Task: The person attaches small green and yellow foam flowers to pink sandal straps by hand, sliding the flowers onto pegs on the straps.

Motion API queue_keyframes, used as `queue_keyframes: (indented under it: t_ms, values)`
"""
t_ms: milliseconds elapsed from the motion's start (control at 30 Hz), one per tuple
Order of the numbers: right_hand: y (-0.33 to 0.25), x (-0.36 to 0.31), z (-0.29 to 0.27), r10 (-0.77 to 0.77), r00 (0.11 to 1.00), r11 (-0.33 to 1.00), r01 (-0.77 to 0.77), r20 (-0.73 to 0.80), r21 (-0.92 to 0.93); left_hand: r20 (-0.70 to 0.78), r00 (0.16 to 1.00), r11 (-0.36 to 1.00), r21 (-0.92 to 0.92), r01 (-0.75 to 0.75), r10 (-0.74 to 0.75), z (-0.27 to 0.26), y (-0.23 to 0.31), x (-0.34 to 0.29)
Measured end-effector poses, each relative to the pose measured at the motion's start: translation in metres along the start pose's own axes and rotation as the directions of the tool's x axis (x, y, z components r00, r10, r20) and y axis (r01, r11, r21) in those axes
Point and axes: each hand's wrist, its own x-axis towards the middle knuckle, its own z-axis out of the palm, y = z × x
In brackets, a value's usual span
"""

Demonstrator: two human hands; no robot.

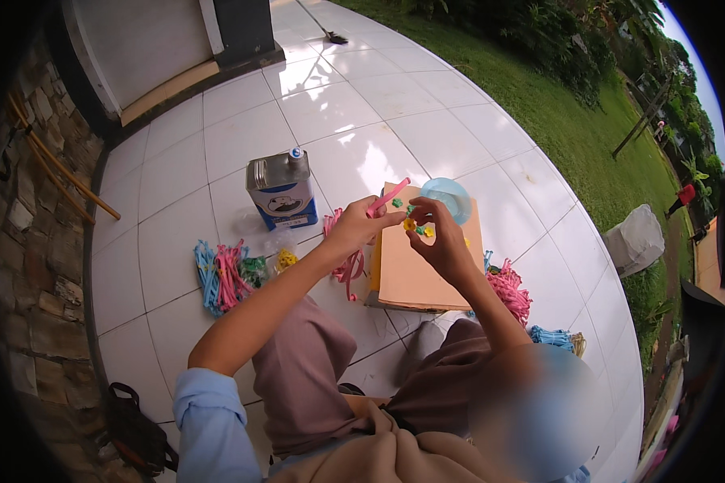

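My left hand point(364, 225) is closed on a pink strip point(393, 196), whose rolled end points up and to the right past the fingers. More pink strips point(351, 268) hang or lie below that hand. Facing it, my right hand point(443, 245) pinches a small yellow flower-shaped piece point(409, 224) between thumb and finger. Both hands are above a cardboard sheet point(427, 278) on a box in front of my knees. Small green pieces point(397, 203) and another yellow piece point(428, 232) lie on the cardboard. A translucent blue bowl point(451, 196) sits at its far right corner.
A blue and white tin point(282, 193) stands left of the box. Blue strip bundles point(208, 278) and pink ones point(232, 274) lie nearby; more pink bundles point(509, 294) and blue bundles point(551, 338) are at right. A dark bag point(135, 435) rests by the stone wall.
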Motion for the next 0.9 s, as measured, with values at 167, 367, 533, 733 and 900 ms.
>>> queue_keyframes:
  t_ms: [167,367,533,733,900]
  values:
    - [-0.020,0.005,0.001,-0.133,0.990,0.987,0.129,-0.042,-0.093,-0.041,0.999,1.000,-0.005,-0.026,0.025,0.005,0.005,-0.005]
    - [-0.024,0.010,-0.004,-0.323,0.946,0.907,0.318,0.028,-0.276,0.013,1.000,0.981,-0.193,0.004,-0.001,0.005,0.009,-0.003]
    - [0.005,0.007,-0.001,-0.182,0.983,0.935,0.185,0.040,-0.303,-0.046,0.997,0.997,-0.030,0.068,-0.069,0.004,0.003,0.001]
    - [0.099,-0.040,0.016,0.181,0.974,0.830,-0.075,0.140,-0.552,-0.108,0.985,0.989,0.046,0.139,-0.133,-0.013,-0.020,0.016]
    - [0.095,-0.041,0.022,0.321,0.924,0.844,-0.178,0.209,-0.506,-0.136,0.983,0.990,0.046,0.134,-0.126,-0.021,-0.022,0.012]
